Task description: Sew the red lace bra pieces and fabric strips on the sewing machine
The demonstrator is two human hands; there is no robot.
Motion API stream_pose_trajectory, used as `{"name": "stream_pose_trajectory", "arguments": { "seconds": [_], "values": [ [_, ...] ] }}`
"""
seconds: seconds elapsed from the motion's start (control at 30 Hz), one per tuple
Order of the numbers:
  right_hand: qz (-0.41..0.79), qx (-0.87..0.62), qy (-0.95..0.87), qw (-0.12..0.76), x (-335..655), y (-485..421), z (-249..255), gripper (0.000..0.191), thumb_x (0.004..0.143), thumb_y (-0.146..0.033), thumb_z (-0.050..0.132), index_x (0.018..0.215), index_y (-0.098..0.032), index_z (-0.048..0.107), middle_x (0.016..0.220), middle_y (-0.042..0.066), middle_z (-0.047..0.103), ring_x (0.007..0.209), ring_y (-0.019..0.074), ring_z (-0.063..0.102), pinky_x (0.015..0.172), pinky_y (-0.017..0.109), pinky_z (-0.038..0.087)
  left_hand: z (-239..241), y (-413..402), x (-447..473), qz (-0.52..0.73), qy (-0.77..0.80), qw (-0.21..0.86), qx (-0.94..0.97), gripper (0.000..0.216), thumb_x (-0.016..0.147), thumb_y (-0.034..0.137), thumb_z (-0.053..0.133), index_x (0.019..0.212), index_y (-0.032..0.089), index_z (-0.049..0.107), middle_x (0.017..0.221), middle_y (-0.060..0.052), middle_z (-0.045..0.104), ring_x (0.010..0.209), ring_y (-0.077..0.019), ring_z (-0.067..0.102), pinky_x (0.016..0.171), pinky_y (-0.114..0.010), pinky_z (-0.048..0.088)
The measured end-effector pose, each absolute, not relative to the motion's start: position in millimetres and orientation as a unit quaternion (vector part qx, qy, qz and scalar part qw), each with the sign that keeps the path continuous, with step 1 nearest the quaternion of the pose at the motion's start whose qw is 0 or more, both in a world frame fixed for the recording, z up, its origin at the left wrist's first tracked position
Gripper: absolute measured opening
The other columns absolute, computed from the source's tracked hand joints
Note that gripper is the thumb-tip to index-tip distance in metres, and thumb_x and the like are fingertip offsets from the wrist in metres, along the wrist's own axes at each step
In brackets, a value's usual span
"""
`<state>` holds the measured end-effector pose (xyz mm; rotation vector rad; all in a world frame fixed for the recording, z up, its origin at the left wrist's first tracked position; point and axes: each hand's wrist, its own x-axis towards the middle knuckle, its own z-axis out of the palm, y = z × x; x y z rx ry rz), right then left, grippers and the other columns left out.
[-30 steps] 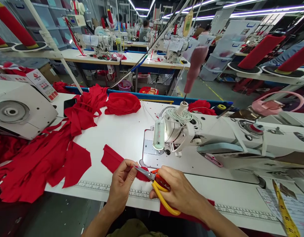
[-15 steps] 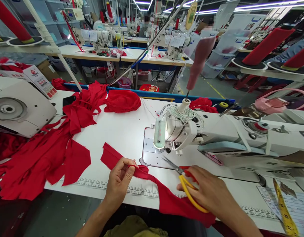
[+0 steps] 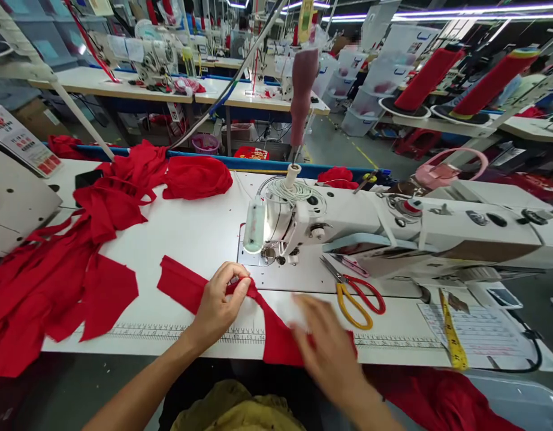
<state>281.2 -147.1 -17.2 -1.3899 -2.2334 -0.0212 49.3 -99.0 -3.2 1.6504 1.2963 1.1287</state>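
Note:
My left hand (image 3: 222,302) pinches a narrow red fabric strip (image 3: 280,335) between thumb and fingertips, in front of the sewing machine's needle area. One end of the strip lies flat to the left of that hand; the other runs right, beneath my right hand (image 3: 325,347). The right hand is blurred by motion, with its fingers apart and nothing visible in them. Scissors (image 3: 348,290) with one yellow and one red handle loop lie on the table, right of the strip. The white sewing machine (image 3: 348,215) stands just beyond.
Red fabric pieces (image 3: 91,239) are heaped on the left, beside a second machine (image 3: 20,203). A printed ruler (image 3: 168,331) runs along the front edge. At right lie a yellow tape measure (image 3: 452,335) and a written sheet (image 3: 487,335). More red cloth (image 3: 438,395) hangs below.
My right hand has let go of the scissors, which now lie on the table, and has moved over the strip. My left hand keeps its pinch. The view has turned right.

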Motion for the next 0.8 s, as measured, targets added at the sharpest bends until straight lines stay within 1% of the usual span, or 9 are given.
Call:
{"name": "stream_pose_trajectory", "arguments": {
  "seconds": [0.1, 0.17, 0.2, 0.27, 0.43, 0.57, 0.67, 0.73, 0.8],
  "values": [
    [0.060, -0.425, -0.876, 0.221, 267, -154, -30, 0.044, 0.101, -0.024, 0.044, 0.145, -0.019, 0.047, 0.136, 0.015, 0.057, 0.126, 0.0264, 0.055, 0.099, 0.042, 0.055, -19, -98, 31, 0.350, 0.517, 0.329, 0.708, 0.029, 0.101, 0.041, 0.044, 0.120, 0.022, 0.054, 0.127, -0.011, 0.058, 0.125, -0.0255, 0.054, 0.104, -0.042, 0.048],
    [0.027, -0.425, -0.880, 0.210, 287, -148, -40, 0.047, 0.099, -0.014, 0.042, 0.145, -0.019, 0.048, 0.138, 0.016, 0.057, 0.128, 0.0274, 0.053, 0.101, 0.045, 0.054, -29, -101, 4, 0.291, 0.533, 0.283, 0.743, 0.049, 0.102, 0.048, 0.040, 0.144, 0.023, 0.038, 0.151, -0.015, 0.042, 0.144, -0.0307, 0.037, 0.115, -0.051, 0.039],
    [0.007, -0.432, -0.878, 0.207, 302, -144, -44, 0.050, 0.097, -0.009, 0.039, 0.145, -0.019, 0.049, 0.138, 0.016, 0.057, 0.128, 0.0275, 0.053, 0.101, 0.046, 0.053, -33, -103, -11, 0.269, 0.542, 0.252, 0.755, 0.055, 0.102, 0.050, 0.038, 0.150, 0.024, 0.031, 0.156, -0.015, 0.035, 0.149, -0.0327, 0.028, 0.118, -0.054, 0.034],
    [-0.034, -0.435, -0.877, 0.200, 333, -135, -48, 0.055, 0.093, -0.002, 0.037, 0.141, -0.022, 0.053, 0.135, 0.014, 0.059, 0.127, 0.0275, 0.054, 0.100, 0.047, 0.053, -39, -108, -40, 0.242, 0.556, 0.199, 0.770, 0.057, 0.103, 0.049, 0.035, 0.154, 0.026, 0.024, 0.159, -0.014, 0.032, 0.151, -0.0336, 0.023, 0.119, -0.058, 0.029],
    [-0.092, -0.414, -0.887, 0.182, 365, -126, -40, 0.057, 0.086, 0.004, 0.038, 0.128, -0.023, 0.064, 0.125, 0.011, 0.066, 0.119, 0.0283, 0.060, 0.096, 0.051, 0.053, -38, -120, -71, 0.220, 0.543, 0.125, 0.801, 0.056, 0.103, 0.040, 0.041, 0.155, 0.028, 0.025, 0.157, -0.013, 0.035, 0.150, -0.0330, 0.026, 0.114, -0.055, 0.040],
    [-0.037, -0.423, -0.874, 0.237, 339, -131, -25, 0.051, 0.091, -0.004, 0.045, 0.135, -0.024, 0.059, 0.125, 0.011, 0.066, 0.116, 0.0264, 0.061, 0.096, 0.047, 0.055, -27, -124, -48, 0.244, 0.478, 0.028, 0.843, 0.058, 0.102, 0.033, 0.048, 0.156, 0.025, 0.027, 0.151, -0.013, 0.046, 0.148, -0.0315, 0.032, 0.118, -0.057, 0.034],
    [0.032, -0.407, -0.867, 0.284, 304, -129, -16, 0.052, 0.093, -0.004, 0.044, 0.141, -0.024, 0.052, 0.124, 0.011, 0.065, 0.117, 0.0233, 0.061, 0.098, 0.043, 0.054, -25, -128, -11, 0.247, 0.403, -0.007, 0.881, 0.059, 0.101, 0.027, 0.049, 0.156, 0.018, 0.027, 0.143, -0.013, 0.057, 0.142, -0.0275, 0.043, 0.119, -0.050, 0.035],
    [0.072, -0.382, -0.874, 0.292, 279, -122, -15, 0.052, 0.095, -0.003, 0.041, 0.143, -0.022, 0.049, 0.127, 0.012, 0.064, 0.120, 0.0224, 0.059, 0.100, 0.042, 0.054, -30, -133, 15, 0.231, 0.388, -0.018, 0.892, 0.062, 0.102, 0.036, 0.049, 0.155, 0.012, 0.027, 0.143, -0.017, 0.057, 0.140, -0.0291, 0.047, 0.116, -0.048, 0.039],
    [0.095, -0.361, -0.885, 0.280, 261, -115, -19, 0.047, 0.098, -0.007, 0.040, 0.142, -0.019, 0.049, 0.129, 0.013, 0.063, 0.122, 0.0229, 0.058, 0.101, 0.043, 0.054, -37, -139, 35, 0.212, 0.409, -0.023, 0.888, 0.075, 0.099, 0.053, 0.046, 0.155, 0.007, 0.027, 0.146, -0.022, 0.052, 0.139, -0.0332, 0.047, 0.111, -0.050, 0.043]
  ]
}}
